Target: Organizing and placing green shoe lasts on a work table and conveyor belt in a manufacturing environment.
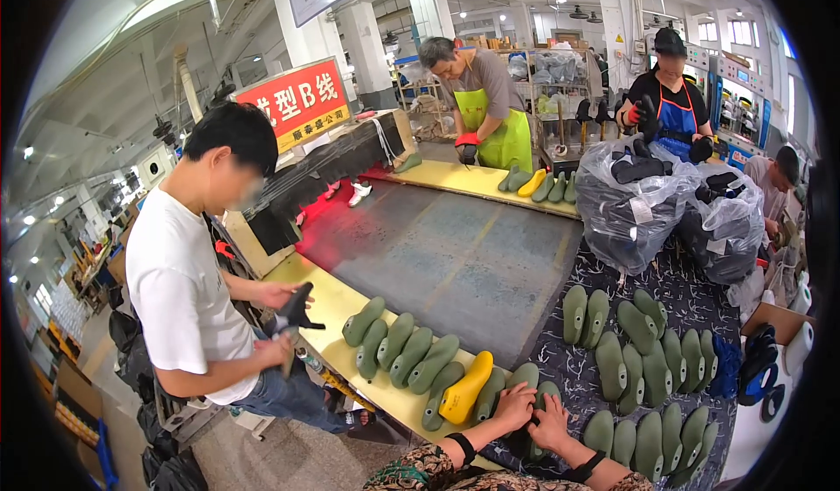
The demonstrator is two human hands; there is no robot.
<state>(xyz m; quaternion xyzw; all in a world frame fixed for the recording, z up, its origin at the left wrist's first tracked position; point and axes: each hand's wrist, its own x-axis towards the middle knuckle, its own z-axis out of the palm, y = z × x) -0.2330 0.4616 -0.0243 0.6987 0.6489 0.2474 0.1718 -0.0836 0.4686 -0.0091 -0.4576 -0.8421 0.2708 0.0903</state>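
My left hand [514, 404] and my right hand [551, 421] rest together on green shoe lasts [530, 377] at the near edge of the grey conveyor belt [455, 259]. The fingers of both hands curl over one green last; which hand grips it is hard to tell. A yellow last [466, 388] lies just left of my left hand, in a row of green lasts [402, 351]. More green lasts [643, 351] lie to my right on a dark patterned cloth [569, 377].
A person in a white shirt [179, 290] stands left, holding a dark shoe part. Across the belt, a person in a green apron [503, 136] and one in a blue apron [675, 115] work. Clear bags of dark shoe parts [634, 198] sit at right.
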